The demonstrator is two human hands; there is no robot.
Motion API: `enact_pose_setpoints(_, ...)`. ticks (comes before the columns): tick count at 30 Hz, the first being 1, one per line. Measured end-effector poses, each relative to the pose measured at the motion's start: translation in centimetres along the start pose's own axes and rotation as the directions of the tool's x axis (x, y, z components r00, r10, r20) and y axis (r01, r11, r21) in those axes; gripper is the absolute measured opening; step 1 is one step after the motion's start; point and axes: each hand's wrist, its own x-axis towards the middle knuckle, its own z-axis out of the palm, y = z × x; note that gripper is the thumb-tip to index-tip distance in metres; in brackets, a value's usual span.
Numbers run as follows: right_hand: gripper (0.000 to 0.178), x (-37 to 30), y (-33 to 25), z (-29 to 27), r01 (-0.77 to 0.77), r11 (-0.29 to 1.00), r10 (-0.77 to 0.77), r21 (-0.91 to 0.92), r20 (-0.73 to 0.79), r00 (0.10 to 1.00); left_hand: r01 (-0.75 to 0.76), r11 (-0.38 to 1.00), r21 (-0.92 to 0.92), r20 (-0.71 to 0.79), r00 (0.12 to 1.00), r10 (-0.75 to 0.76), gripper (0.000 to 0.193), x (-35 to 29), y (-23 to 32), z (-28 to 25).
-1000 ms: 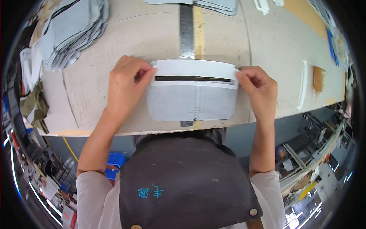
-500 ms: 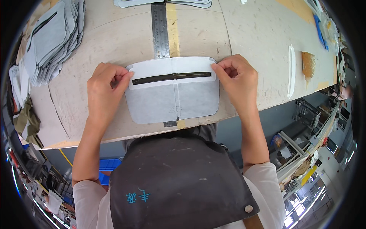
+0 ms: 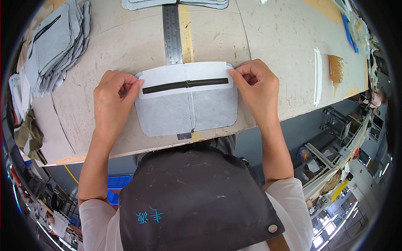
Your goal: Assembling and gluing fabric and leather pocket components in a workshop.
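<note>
A grey fabric panel (image 3: 164, 113) with rounded corners lies in front of me, over the lower part of a steel ruler (image 3: 171, 35). Along its upper part runs a white backing strip (image 3: 167, 74), with a long dark slot (image 3: 165, 88) through it. At the strip's upper left corner, my left hand (image 3: 113, 94) pinches the edge between thumb and forefinger. My right hand (image 3: 257, 88) does the same at the upper right corner. Both sets of fingers are closed, the other fingers curled in.
Stacked grey panels (image 3: 54, 46) sit at the far left, more panels (image 3: 176, 3) at the far edge. On the right are a white strip (image 3: 317, 77) and an amber-coloured bag (image 3: 336, 69). Olive cloth (image 3: 29, 136) hangs at the left. The table's front edge (image 3: 201, 140) runs close to me.
The whole view has shifted slightly, moving the scene a little to the left. Both hands keep their pinch on the strip's corners, and the panel stays in place on the table.
</note>
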Motion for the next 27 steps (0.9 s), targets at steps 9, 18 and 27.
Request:
enact_pose_setpoints(9,0.01,-0.09,-0.08,0.1,0.001,1.0,-0.001,-0.015,-0.002,1.0,-0.019,1.0,0.006,0.0,1.0,0.019,0.011,0.04,0.04,-0.05)
enact_pose_setpoints(18,0.011,-0.16,0.08,0.27,0.036,0.998,-0.037,-0.046,-0.013,0.999,-0.025,1.0,0.014,0.008,1.0,0.024,0.01,0.03,0.04,-0.07)
enact_pose_setpoints(27,0.011,-0.33,0.07,0.5,0.048,0.997,-0.05,-0.055,-0.027,0.998,-0.039,0.999,0.02,0.005,0.999,0.039,0.01,0.02,0.13,-0.05)
